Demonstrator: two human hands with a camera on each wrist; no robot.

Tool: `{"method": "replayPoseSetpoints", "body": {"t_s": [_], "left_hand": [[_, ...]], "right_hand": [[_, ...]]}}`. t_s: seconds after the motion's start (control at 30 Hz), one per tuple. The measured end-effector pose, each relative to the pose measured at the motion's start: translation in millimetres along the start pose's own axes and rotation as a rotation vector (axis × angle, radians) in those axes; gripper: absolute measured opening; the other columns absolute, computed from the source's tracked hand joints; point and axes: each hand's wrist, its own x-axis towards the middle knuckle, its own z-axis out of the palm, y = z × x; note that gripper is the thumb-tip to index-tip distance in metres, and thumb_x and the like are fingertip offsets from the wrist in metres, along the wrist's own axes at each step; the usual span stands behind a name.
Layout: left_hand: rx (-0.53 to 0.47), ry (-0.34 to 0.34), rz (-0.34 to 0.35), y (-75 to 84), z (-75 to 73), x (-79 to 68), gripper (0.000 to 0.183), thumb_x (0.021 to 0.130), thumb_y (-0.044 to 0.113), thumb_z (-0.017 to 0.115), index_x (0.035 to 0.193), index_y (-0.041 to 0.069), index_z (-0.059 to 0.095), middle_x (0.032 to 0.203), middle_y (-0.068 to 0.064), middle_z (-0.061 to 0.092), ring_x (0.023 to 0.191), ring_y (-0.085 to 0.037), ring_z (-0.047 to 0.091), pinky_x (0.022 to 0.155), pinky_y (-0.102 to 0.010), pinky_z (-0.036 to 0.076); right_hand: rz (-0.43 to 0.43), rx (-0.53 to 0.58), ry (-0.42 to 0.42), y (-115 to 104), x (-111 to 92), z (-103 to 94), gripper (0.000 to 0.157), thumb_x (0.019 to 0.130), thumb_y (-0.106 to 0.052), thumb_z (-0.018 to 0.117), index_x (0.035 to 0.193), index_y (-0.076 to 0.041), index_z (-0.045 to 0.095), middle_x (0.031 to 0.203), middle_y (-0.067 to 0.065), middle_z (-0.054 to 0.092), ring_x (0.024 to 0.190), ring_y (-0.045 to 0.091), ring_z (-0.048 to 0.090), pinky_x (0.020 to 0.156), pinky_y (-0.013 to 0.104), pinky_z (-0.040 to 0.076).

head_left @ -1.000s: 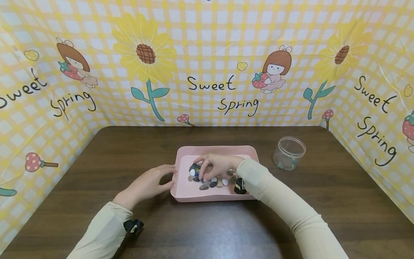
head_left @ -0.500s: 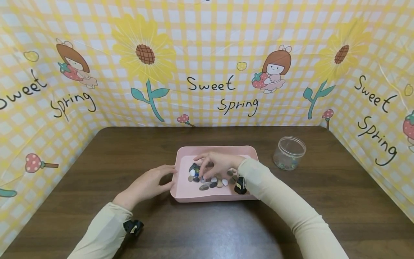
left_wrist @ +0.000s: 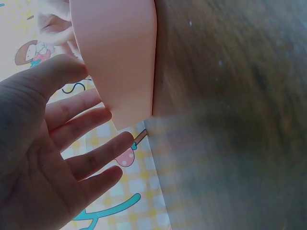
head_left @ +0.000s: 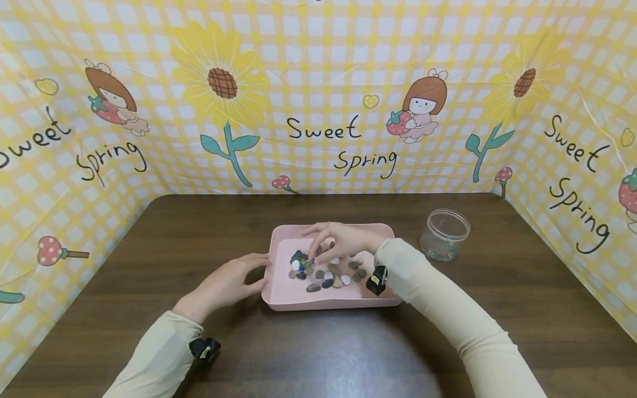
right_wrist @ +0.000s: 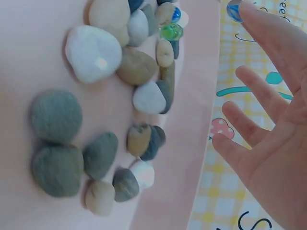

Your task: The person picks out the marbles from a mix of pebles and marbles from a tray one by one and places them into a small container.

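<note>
A shallow pink tray (head_left: 328, 305) holds smooth pebbles (head_left: 314, 287) in grey, white, tan and black. Among them lie glass marbles, including a green marble (right_wrist: 171, 32). My right hand (head_left: 345, 239) is over the tray and pinches a blue glass marble (right_wrist: 234, 10) at its fingertips; the other fingers spread loosely. The thumb is outside the right wrist view. On the tray's left end rest the thumb and fingertips of my left hand (head_left: 226, 284), lightly bent and not curled round the wall (left_wrist: 117, 57).
To the tray's right stands a clear open jar (head_left: 445, 236) with some marbles at its bottom. Everything is on a dark wooden table (head_left: 298, 354). A yellow checked cloth (head_left: 318, 72) with printed flowers surrounds its back and sides.
My right hand has risen from the pebbles and shifted slightly back and to the right, with a marble at its fingertips. More pebbles show beneath it. The left hand has stayed in place.
</note>
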Motion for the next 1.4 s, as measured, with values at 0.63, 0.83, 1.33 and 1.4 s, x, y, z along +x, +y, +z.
{"method": "replayPoseSetpoints", "body": {"t_s": [0.63, 0.83, 1.33, 1.4], "left_hand": [[-0.002, -0.020, -0.016, 0.1, 0.3, 0.3, 0.039, 0.088, 0.023, 0.062, 0.121, 0.003, 0.060, 0.130, -0.015, 0.057, 0.119, -0.031, 0.055, 0.100, -0.048, 0.044], [0.001, -0.013, -0.008, -0.1, 1.0, 0.4, 0.040, 0.088, 0.023, 0.062, 0.122, 0.002, 0.059, 0.130, -0.015, 0.058, 0.119, -0.031, 0.055, 0.100, -0.047, 0.045], [0.000, -0.014, -0.013, 0.1, 1.7, 0.8, 0.039, 0.088, 0.023, 0.062, 0.121, 0.003, 0.060, 0.130, -0.015, 0.057, 0.119, -0.031, 0.055, 0.100, -0.048, 0.045], [-0.001, -0.015, -0.016, 0.1, 1.7, 0.7, 0.039, 0.088, 0.023, 0.062, 0.122, 0.003, 0.059, 0.130, -0.015, 0.057, 0.119, -0.031, 0.055, 0.100, -0.048, 0.045]], "right_hand": [[-0.015, -0.001, 0.103, -1, -26, -17.9, 0.009, 0.084, -0.020, 0.068, 0.092, -0.017, 0.072, 0.144, 0.012, 0.043, 0.137, 0.025, 0.034, 0.113, 0.050, 0.028], [-0.014, -0.016, 0.141, -2, -32, -19.1, 0.008, 0.083, -0.021, 0.070, 0.090, -0.017, 0.072, 0.143, 0.007, 0.045, 0.137, 0.025, 0.036, 0.112, 0.050, 0.028], [-0.015, -0.027, 0.229, 1, -46, -23.0, 0.010, 0.082, -0.019, 0.071, 0.090, -0.015, 0.072, 0.140, 0.007, 0.048, 0.135, 0.028, 0.038, 0.113, 0.051, 0.028], [-0.015, -0.025, 0.241, 2, -48, -23.5, 0.011, 0.082, -0.019, 0.071, 0.091, -0.012, 0.072, 0.139, 0.008, 0.049, 0.135, 0.029, 0.038, 0.113, 0.050, 0.028]]}}
